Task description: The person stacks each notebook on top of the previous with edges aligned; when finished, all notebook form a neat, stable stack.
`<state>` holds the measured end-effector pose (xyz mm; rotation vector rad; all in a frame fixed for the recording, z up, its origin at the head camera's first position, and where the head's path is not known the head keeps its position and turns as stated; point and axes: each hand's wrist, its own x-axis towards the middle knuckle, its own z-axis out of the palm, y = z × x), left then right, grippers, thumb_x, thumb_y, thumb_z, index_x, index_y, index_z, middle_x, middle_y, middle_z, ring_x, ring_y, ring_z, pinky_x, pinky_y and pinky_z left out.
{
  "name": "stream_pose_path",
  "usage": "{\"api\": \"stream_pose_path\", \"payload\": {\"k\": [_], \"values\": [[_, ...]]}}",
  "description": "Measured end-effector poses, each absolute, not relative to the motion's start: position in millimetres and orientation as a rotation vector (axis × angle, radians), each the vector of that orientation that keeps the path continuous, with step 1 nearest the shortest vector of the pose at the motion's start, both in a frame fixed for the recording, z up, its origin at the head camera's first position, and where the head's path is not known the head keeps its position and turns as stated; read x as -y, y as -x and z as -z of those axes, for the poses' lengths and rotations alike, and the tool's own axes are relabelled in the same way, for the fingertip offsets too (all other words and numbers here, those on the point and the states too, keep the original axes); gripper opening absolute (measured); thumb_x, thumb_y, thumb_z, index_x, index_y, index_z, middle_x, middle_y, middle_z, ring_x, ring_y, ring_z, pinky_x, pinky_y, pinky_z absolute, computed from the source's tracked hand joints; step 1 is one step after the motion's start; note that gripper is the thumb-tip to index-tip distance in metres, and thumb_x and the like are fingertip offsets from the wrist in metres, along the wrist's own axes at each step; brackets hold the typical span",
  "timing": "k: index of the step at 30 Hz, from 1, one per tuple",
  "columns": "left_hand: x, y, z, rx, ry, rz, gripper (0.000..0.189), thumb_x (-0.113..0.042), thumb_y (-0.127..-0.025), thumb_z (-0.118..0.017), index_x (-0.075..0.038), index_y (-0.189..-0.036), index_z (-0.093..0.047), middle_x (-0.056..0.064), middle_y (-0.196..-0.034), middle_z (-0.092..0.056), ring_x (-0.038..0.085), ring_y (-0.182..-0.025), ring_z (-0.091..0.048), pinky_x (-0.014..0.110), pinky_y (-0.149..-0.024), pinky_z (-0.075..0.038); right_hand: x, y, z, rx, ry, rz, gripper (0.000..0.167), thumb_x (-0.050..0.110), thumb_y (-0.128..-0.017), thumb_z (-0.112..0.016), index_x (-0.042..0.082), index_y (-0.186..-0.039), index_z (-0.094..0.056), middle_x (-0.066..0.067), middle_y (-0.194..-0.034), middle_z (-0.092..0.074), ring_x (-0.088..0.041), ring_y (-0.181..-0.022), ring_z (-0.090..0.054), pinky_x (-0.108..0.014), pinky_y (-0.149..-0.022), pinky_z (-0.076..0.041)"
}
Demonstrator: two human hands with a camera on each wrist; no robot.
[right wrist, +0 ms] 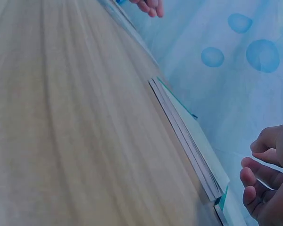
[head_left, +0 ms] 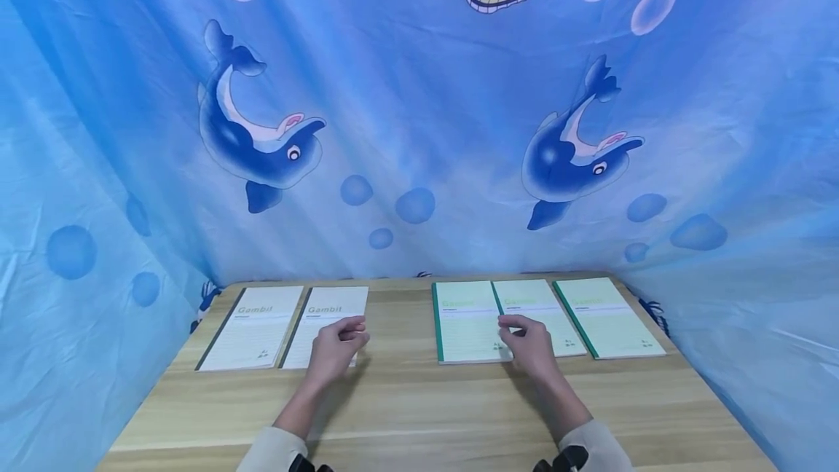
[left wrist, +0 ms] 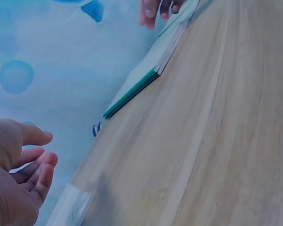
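Note:
My left hand [head_left: 336, 349] hovers over the right edge of a white notebook [head_left: 321, 320] with a dark spine, its fingers loosely curled and holding nothing. Beside it to the left lies a matching white notebook [head_left: 252, 330]. My right hand [head_left: 529, 348] is above pale green notebooks with green spines, near the border between the left one [head_left: 464, 330] and the middle one [head_left: 534, 296]; nothing is in its loosely bent fingers. In the right wrist view, the left green pile [right wrist: 191, 141] shows more than one layer. A third green notebook [head_left: 612, 319] lies farther right.
The notebooks lie in a row along the far side of a wooden table [head_left: 406, 414]. Bare wood separates the white group from the green one. A blue curtain [head_left: 419, 130] printed with dolphins and bubbles hangs behind the table and along both sides.

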<state>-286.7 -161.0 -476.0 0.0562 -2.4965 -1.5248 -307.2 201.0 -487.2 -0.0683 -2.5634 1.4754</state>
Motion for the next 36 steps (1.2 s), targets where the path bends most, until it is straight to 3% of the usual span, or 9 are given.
{"api": "stream_pose_path", "payload": {"k": [7,13,19,23,30,36], "values": [[125.7,290.0,477.0,2.496,0.143,1.615,0.036,-0.003,-0.090,-0.073,0.003,-0.125,-0.070,0.023,-0.116,-0.074,0.027,-0.099,-0.074,0.019,-0.073,-0.058,-228.3,310.2,481.3,2.544,0.081,-1.425,0.030,0.012,-0.096,-0.067,0.005,-0.125,-0.073,-0.015,-0.124,-0.074,-0.022,-0.099,-0.065,-0.024,-0.080,-0.051],[68.4,295.6,476.2,2.544,0.404,1.650,0.039,-0.006,-0.090,-0.074,0.004,-0.127,-0.068,0.024,-0.117,-0.072,0.027,-0.100,-0.071,0.024,-0.078,-0.060,-256.9,310.9,480.0,2.558,0.096,-1.399,0.032,0.013,-0.097,-0.067,0.005,-0.127,-0.071,-0.017,-0.127,-0.073,-0.026,-0.104,-0.065,-0.025,-0.082,-0.051],[8.0,299.2,470.7,2.617,0.525,1.602,0.035,-0.010,-0.091,-0.074,-0.001,-0.124,-0.071,0.018,-0.117,-0.074,0.024,-0.101,-0.071,0.035,-0.085,-0.060,-280.7,309.6,481.0,2.552,0.115,-1.419,0.034,0.012,-0.098,-0.065,0.002,-0.130,-0.069,-0.019,-0.129,-0.071,-0.027,-0.108,-0.065,-0.019,-0.079,-0.052],[-21.2,301.7,467.2,2.630,0.553,1.604,0.031,-0.010,-0.092,-0.074,-0.005,-0.122,-0.073,0.014,-0.116,-0.075,0.021,-0.100,-0.071,0.033,-0.084,-0.060,-293.7,307.5,483.3,2.567,0.142,-1.412,0.035,0.011,-0.098,-0.065,0.003,-0.132,-0.068,-0.020,-0.129,-0.071,-0.032,-0.116,-0.066,-0.018,-0.084,-0.051],[-58.9,306.1,467.6,2.669,0.570,1.635,0.031,-0.011,-0.094,-0.071,-0.004,-0.124,-0.072,0.014,-0.117,-0.075,0.014,-0.098,-0.069,0.026,-0.080,-0.058,-316.3,301.3,488.0,2.604,0.183,-1.400,0.036,0.011,-0.100,-0.061,0.002,-0.135,-0.065,-0.021,-0.133,-0.068,-0.034,-0.124,-0.062,-0.026,-0.094,-0.051],[-84.3,306.1,475.0,2.708,0.614,1.554,0.029,-0.010,-0.094,-0.070,-0.003,-0.122,-0.072,0.014,-0.117,-0.075,0.022,-0.099,-0.071,0.028,-0.078,-0.059,-333.0,296.3,494.8,2.629,0.208,-1.359,0.036,0.014,-0.100,-0.061,0.001,-0.133,-0.066,-0.024,-0.132,-0.067,-0.038,-0.125,-0.061,-0.044,-0.103,-0.053]]}}
